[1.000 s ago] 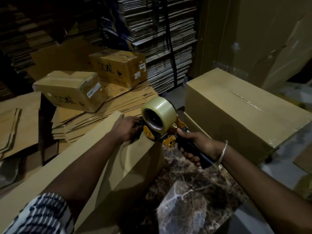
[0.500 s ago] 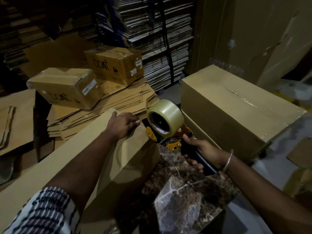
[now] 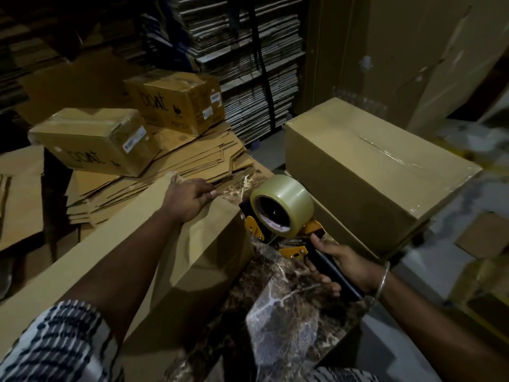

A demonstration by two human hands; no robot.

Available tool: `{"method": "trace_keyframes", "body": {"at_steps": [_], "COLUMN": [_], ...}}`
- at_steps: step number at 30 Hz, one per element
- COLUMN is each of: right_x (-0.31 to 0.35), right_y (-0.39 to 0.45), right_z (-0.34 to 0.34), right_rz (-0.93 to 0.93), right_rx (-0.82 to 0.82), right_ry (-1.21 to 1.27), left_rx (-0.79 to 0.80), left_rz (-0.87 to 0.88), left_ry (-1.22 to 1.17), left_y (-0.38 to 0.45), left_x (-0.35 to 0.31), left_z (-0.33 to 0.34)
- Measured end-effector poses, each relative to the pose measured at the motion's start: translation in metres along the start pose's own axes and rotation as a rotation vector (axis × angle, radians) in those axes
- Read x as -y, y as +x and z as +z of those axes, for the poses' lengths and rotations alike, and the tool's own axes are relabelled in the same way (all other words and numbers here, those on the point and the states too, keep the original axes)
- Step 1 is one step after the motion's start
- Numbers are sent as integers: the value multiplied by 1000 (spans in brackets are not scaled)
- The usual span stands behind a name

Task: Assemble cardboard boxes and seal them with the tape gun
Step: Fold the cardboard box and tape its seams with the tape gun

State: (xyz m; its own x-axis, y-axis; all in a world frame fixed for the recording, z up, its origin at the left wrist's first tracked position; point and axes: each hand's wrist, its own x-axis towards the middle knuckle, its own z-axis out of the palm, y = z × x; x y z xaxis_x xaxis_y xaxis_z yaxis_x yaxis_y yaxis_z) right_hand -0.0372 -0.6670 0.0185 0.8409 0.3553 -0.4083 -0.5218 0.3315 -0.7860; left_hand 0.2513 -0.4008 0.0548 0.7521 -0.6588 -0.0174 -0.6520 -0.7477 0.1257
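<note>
Sleeve: a patterned black-and-white cuff is seen at the lower left, on the left arm.
Table: a dark marbled top is seen between the arms; the box in hand stands on it.
Box: a long plain carton lies on the left, running from the near left corner toward the middle. Its end face is turned to the tape gun.
Right hand: the grip is wrapped round the black handle of the tape gun.
Tape gun: yellow and black, loaded with a clear roll; it is held just beside the box's end corner, near its upper edge. Whether it touches the cardboard cannot be told.
Left hand: laid flat, fingers straight, on the far top edge of the box; nothing is gripped.
Change: over the last second the left hand has been slid from beside the tape gun farther along the top, and the gun has been drawn back and down off the end.
Meaning: the strip over this end is judged just finished or cut; the hand is likely smoothing or steadying. Tape on the box cannot be made out in the dim light.
Sealed box: a large carton with a shiny tape seam is set to the right.
Printed boxes: two smaller cartons rest on flat cardboard behind.
Stacks: bundled flat sheets fill the far shelving.
</note>
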Motion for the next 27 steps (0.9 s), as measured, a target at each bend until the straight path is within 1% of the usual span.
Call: {"method": "trace_keyframes", "body": {"at_steps": [1, 3, 4, 5, 6, 7, 8, 9, 11, 15, 21, 23, 27], "right_x": [-3, -9, -12, -15, -18, -19, -21, -21, -21, -21, -15, -17, -27], "right_y": [0, 1, 2, 2, 1, 0, -1, -2, -3, -3, -13, -21, -25], "right_z": [0, 1, 1, 1, 0, -1, -2, -3, -7, -9, -10, -12, -12], "right_rz": [-11, -37, -50, -61, -70, -73, -69, -64, -53, -45, -17, 3, -24], "right_rx": [-3, -7, -9, -12, -13, -9, -1, 8, 16, 15, 30, -11, -101], "right_ry": [6, 15, 19, 19, 15, 13, 16, 24, 40, 18, 25, -1, -99], "left_rx": [-6, -72, -115, -127, -84, -6, 63, 103, 128, 155, 184, 203, 200], "left_rz": [-13, 8, 44, 83, 119, 155, 186, 206, 199, 224, 194, 173, 146], "left_ry": [9, 43, 18, -76, -209, -306, -317, -262, -168, -86, -148, -171, -179], "left_y": [-1, -3, -5, -9, -12, -14, -15, -16, -13, -12, -8, -7, -6], "left_x": [-6, -26, -40, -54, -67, -77, -83, -85, -81, -80, -77, -79, -85], "left_z": [-1, -2, -2, -2, -2, 1, 6, 9, 12, 15, 15, 13, 12]}}
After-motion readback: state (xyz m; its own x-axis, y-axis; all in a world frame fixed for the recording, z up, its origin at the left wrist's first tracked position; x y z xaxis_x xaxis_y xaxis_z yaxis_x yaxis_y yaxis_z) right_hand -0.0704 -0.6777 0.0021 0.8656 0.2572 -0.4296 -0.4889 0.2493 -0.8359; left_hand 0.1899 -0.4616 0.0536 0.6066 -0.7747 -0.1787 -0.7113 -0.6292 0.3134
